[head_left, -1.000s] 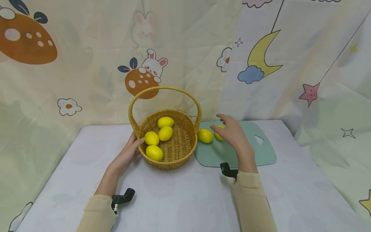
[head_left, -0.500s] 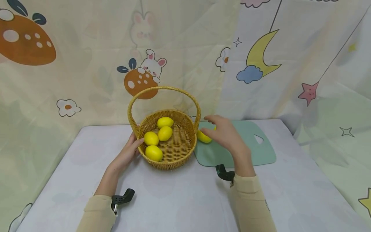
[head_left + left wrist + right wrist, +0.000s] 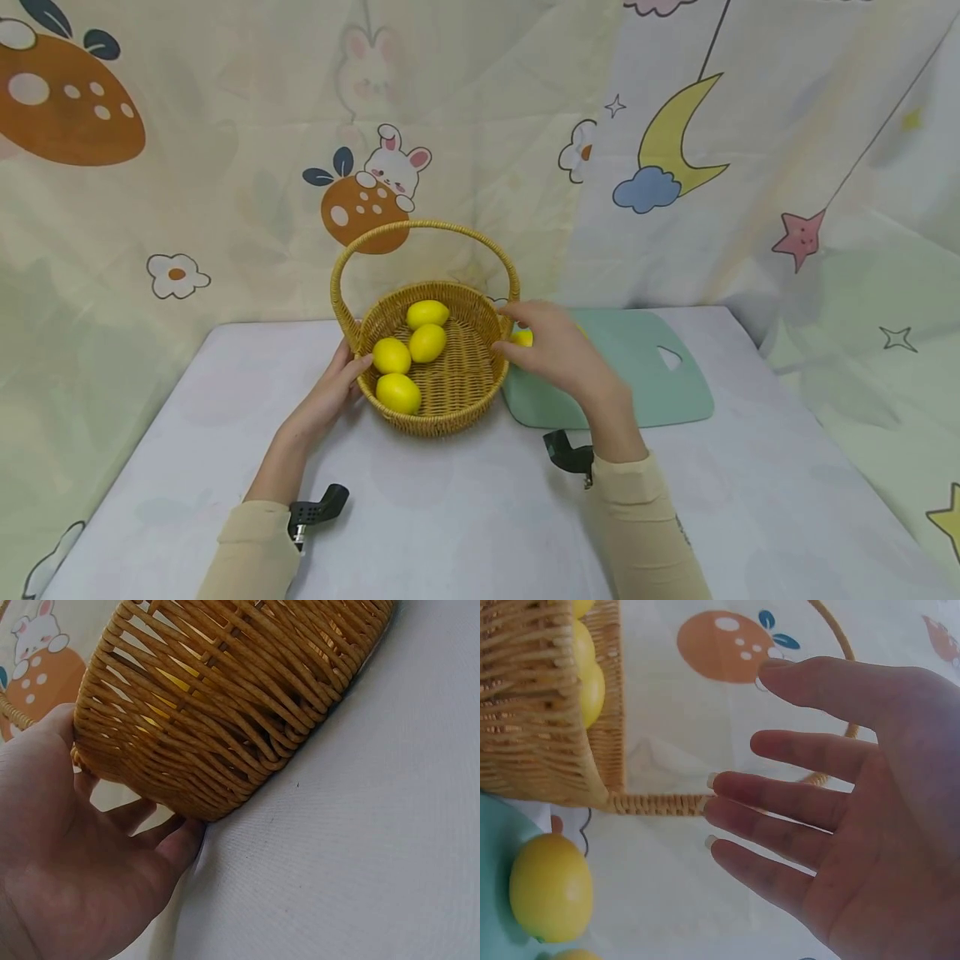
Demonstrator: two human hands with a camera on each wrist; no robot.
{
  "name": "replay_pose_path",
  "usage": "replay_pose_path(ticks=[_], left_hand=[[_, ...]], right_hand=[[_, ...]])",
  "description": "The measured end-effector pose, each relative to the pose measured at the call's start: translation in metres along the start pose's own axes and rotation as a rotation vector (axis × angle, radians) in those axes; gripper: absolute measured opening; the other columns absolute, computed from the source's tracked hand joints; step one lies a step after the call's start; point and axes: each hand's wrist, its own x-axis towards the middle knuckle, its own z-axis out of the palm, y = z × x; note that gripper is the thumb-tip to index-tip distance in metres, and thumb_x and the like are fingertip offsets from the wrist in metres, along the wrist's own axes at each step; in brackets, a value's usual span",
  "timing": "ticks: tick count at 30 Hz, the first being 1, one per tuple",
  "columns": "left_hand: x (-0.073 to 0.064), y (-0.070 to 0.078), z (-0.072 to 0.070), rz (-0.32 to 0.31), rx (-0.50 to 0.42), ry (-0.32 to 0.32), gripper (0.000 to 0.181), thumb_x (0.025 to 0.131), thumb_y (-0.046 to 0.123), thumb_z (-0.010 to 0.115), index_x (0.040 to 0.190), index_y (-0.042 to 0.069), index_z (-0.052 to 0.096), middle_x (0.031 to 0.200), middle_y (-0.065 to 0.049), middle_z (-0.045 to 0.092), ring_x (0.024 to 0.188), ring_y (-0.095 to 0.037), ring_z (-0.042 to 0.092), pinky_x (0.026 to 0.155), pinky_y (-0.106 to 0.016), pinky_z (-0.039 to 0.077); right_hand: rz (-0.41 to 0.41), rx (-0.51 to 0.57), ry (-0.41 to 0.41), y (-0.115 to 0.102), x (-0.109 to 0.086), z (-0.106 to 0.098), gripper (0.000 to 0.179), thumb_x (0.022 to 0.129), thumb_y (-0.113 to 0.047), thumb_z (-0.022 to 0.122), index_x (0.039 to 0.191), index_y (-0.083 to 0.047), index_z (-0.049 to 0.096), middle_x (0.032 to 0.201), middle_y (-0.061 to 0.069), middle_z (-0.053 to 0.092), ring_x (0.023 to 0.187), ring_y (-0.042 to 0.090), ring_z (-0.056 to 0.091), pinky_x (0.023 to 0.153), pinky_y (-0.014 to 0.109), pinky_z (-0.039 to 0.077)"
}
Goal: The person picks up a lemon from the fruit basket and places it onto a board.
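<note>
A woven basket (image 3: 438,427) with a tall handle stands on the table, several yellow lemons (image 3: 399,393) lying in its left half. My left hand (image 3: 326,400) holds the basket's left side, thumb over the rim and fingers against the outer wall, as the left wrist view shows. Beside the right side of the rim, my right hand (image 3: 558,346) hovers with nothing in it, its fingers spread and slightly bent. Below that hand, a lemon (image 3: 551,889) rests on a green cutting board (image 3: 645,371), mostly covered by the hand in the head view; part of a second shows.
The basket's arched handle (image 3: 427,224) rises over its opening. A white cloth covers the table (image 3: 450,517), and a patterned curtain (image 3: 247,167) hangs right behind it. The board has a cut-out grip hole (image 3: 670,358) at its right end.
My right hand has moved left from above the lemons on the board to the basket's right rim. My left hand and the basket have stayed in place.
</note>
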Motion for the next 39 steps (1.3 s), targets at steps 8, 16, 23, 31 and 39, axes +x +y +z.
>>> replay_pose_path(ticks=[8,16,23,31,39], left_hand=[[0.001,-0.001,-0.001,0.004,0.004,-0.002,0.075,0.104,0.049,0.043,0.157,0.042,-0.010,0.169,0.003,0.000,0.155,-0.026,0.014,0.124,-0.056,0.015],[0.000,-0.003,-0.002,-0.002,0.003,0.005,0.074,0.104,0.049,0.043,0.156,0.044,-0.010,0.169,0.003,0.000,0.155,-0.026,0.013,0.124,-0.056,0.014],[0.000,-0.003,-0.002,-0.013,-0.005,0.000,0.075,0.104,0.050,0.044,0.156,0.045,-0.010,0.169,0.004,-0.003,0.156,-0.026,0.009,0.124,-0.058,0.011],[0.001,-0.001,-0.002,-0.009,-0.015,-0.007,0.072,0.104,0.048,0.043,0.155,0.049,-0.008,0.169,0.004,-0.004,0.155,-0.025,0.009,0.124,-0.057,0.011],[0.001,-0.001,-0.002,0.003,-0.023,-0.014,0.070,0.105,0.046,0.042,0.154,0.050,-0.008,0.169,0.004,-0.002,0.155,-0.026,0.012,0.124,-0.057,0.013]], right_hand=[[-0.064,-0.050,-0.087,-0.016,0.009,0.023,0.054,0.093,-0.032,0.068,0.142,-0.013,0.054,0.141,0.007,0.058,0.130,0.028,0.055,0.108,0.046,0.046],[-0.069,-0.077,-0.156,-0.024,0.015,0.053,0.058,0.093,-0.038,0.068,0.144,-0.016,0.051,0.144,0.003,0.056,0.129,0.023,0.055,0.106,0.043,0.048],[-0.080,-0.083,-0.222,-0.030,0.018,0.073,0.060,0.093,-0.043,0.066,0.146,-0.019,0.050,0.150,0.002,0.051,0.139,0.023,0.047,0.113,0.044,0.042],[-0.162,-0.077,-0.247,-0.037,0.022,0.093,0.058,0.094,-0.041,0.067,0.145,-0.019,0.050,0.147,-0.002,0.054,0.137,0.021,0.050,0.112,0.043,0.044],[-0.198,-0.096,-0.282,-0.039,0.028,0.110,0.054,0.096,-0.039,0.064,0.146,-0.026,0.049,0.146,-0.002,0.054,0.132,0.017,0.053,0.107,0.037,0.048]])
